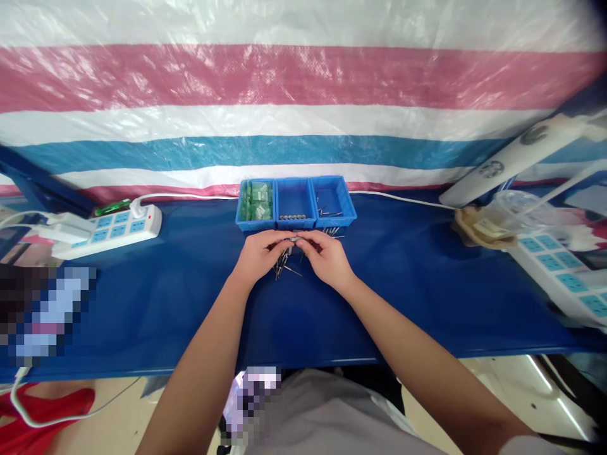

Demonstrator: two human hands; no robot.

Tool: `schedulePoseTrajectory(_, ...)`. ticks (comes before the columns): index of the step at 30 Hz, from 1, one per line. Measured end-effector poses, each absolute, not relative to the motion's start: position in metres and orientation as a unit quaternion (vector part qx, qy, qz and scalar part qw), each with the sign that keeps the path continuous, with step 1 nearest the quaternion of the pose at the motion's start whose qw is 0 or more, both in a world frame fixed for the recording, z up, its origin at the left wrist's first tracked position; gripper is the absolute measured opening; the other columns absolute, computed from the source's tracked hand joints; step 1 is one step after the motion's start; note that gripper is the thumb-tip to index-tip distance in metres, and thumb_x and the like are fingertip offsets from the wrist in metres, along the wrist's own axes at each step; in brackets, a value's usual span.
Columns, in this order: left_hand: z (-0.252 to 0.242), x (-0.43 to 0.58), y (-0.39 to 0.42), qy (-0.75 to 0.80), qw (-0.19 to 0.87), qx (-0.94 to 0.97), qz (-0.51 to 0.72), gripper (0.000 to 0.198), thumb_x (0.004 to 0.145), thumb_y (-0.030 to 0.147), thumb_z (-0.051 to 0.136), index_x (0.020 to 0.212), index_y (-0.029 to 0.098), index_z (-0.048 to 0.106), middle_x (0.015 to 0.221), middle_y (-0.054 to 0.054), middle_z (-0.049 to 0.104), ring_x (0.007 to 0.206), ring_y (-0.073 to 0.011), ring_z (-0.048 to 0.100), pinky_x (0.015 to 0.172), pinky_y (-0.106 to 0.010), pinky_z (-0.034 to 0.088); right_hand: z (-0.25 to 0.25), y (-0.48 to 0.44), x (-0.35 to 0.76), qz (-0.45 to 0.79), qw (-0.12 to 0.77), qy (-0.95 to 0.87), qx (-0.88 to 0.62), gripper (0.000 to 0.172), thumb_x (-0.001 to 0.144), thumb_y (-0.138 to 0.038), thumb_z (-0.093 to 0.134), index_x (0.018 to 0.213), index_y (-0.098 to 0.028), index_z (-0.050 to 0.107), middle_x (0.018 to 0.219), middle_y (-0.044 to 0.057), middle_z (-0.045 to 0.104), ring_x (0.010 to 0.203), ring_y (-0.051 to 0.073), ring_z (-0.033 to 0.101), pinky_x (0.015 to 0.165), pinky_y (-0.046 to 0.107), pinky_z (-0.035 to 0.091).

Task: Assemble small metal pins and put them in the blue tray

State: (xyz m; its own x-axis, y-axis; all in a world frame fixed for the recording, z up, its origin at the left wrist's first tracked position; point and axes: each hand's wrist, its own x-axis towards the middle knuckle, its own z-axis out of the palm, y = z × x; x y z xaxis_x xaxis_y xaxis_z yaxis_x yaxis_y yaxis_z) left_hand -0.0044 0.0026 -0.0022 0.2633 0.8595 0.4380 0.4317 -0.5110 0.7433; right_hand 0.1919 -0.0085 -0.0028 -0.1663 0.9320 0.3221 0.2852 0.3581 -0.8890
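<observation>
My left hand (262, 251) and my right hand (327, 254) meet in front of the blue bins, fingertips pinched together on a small silvery metal part (294, 239). Its exact kind is too small to make out. Beneath the fingers lies a pile of thin metal rods (281, 264) on the blue table. A few more thin metal pieces (333, 232) rest just before the right bin (351, 213). That bin has several slim metal pieces in it. In the middle bin (294, 201) a row of small round metal pieces (293, 217) lies along the front. The left bin (257, 224) holds small green-and-white packets (260, 201).
White power strips stand at the left (109, 230) and right (554, 272) of the blue table (190, 303). A plastic cup (515, 212) in a brown holder (474, 230) sits at the right. Striped plastic sheeting (303, 76) hangs behind. A pixelated phone-like object (57, 313) lies at left.
</observation>
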Motion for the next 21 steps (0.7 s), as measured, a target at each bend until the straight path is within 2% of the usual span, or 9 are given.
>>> schedulePoseTrajectory(6,-0.003,-0.0048,0.0015,0.458,0.27,0.738,0.416,0.027,0.093,0.041,0.069,0.107,0.021,0.08,0.096,-0.004,0.081,0.072,-0.015,0.072,0.075,-0.027,0.06,-0.0017,-0.01,0.1913,0.338,0.469,-0.678,-0.453,0.025,0.096,-0.04,0.064,0.112,-0.026,0.078,0.105,0.007,0.078,0.091,0.021,0.072,0.082,0.036,0.059)
schedulePoseTrajectory(15,-0.0031,-0.0059,0.0009,0.45,0.267,0.746,0.412,0.029,0.094,0.045,0.067,0.101,0.02,0.08,0.095,-0.004,0.08,0.073,-0.0149,0.071,0.071,-0.025,0.058,-0.0013,-0.0105,0.1912,0.339,0.475,-0.679,-0.444,0.024,0.096,-0.039,0.065,0.111,-0.026,0.078,0.103,0.006,0.077,0.088,0.021,0.071,0.08,0.036,0.059)
schedulePoseTrajectory(21,-0.002,-0.0045,0.0001,0.463,0.253,0.736,0.424,0.031,0.09,0.042,0.073,0.115,0.024,0.079,0.078,-0.001,0.077,0.058,-0.0107,0.062,0.062,-0.023,0.055,-0.0006,-0.0093,0.1917,0.35,0.469,-0.671,-0.456,0.022,0.096,-0.039,0.064,0.104,-0.024,0.078,0.101,0.006,0.078,0.088,0.021,0.072,0.08,0.035,0.059)
